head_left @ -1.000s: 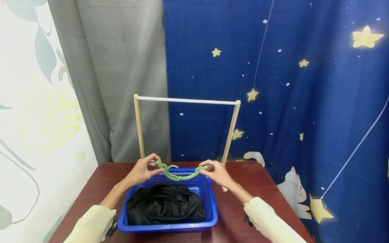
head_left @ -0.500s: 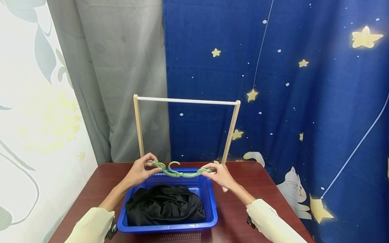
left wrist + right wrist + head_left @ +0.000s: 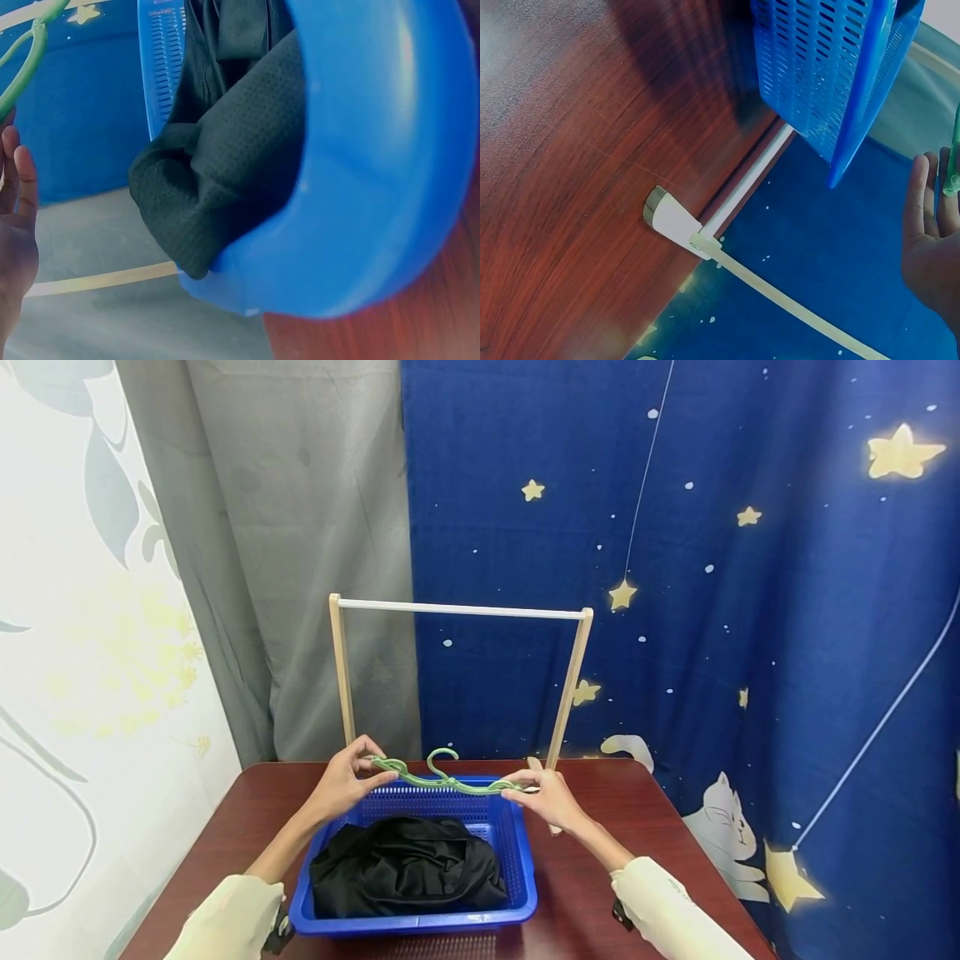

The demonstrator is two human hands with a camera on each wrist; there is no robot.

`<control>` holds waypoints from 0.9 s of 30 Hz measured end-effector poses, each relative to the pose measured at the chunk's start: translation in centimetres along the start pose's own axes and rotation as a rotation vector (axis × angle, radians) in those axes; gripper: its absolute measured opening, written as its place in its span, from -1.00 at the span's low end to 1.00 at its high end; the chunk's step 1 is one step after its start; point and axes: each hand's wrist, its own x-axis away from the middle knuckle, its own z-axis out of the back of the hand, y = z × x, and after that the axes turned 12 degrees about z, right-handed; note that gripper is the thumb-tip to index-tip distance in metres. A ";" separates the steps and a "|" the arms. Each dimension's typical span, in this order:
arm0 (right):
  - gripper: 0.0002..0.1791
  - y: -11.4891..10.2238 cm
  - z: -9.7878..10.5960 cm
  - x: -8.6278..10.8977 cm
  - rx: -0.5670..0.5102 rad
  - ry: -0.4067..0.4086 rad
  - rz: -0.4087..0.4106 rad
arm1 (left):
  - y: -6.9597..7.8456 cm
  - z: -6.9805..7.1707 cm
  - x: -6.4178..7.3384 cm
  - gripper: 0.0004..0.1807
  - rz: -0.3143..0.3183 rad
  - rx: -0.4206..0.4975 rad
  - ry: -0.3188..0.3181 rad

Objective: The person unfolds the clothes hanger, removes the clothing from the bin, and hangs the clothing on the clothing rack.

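Note:
A green clothes hanger (image 3: 447,782) is stretched level above the far part of a blue basket (image 3: 525,860), its hook pointing up. My left hand (image 3: 343,785) pinches the hanger's left end between thumb and fingers. At the other end, my right hand (image 3: 551,795) grips it the same way. Crumpled black cloth (image 3: 408,868) lies in the basket below both hands. In the left wrist view, part of the green hanger (image 3: 30,64) shows above the fingertips, and the black cloth (image 3: 232,142) bulges near the basket's rim.
Behind the basket stands a rack with wooden posts (image 3: 341,668) and a white bar (image 3: 461,608). One rack foot (image 3: 676,223) rests on the reddish-brown table (image 3: 600,860). Grey and dark blue curtains (image 3: 495,693) hang behind the table.
The hanger has turned so that its hook, which lay lower, now stands up. Its arms look straighter, and my hands have moved slightly apart. The basket and cloth stay where they were.

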 end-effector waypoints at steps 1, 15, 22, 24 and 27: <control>-0.77 0.0 0.0 0.0 0.001 0.000 -0.003 | 0.0 0.0 0.0 -0.71 0.003 0.005 0.003; -0.79 0.3 -0.9 0.1 0.052 -0.008 -0.022 | 0.1 -0.6 0.0 -0.68 0.033 0.049 0.057; -0.79 0.4 -1.5 0.0 -0.018 -0.009 -0.037 | -0.1 -0.7 0.2 -0.68 0.065 0.059 0.077; -0.79 0.4 -1.7 0.0 -0.015 -0.012 -0.032 | -0.1 -0.7 0.2 -0.67 0.071 0.059 0.079; -0.77 0.2 -1.9 0.0 -0.005 -0.026 -0.032 | -0.2 -0.7 0.3 -0.67 0.077 0.057 0.084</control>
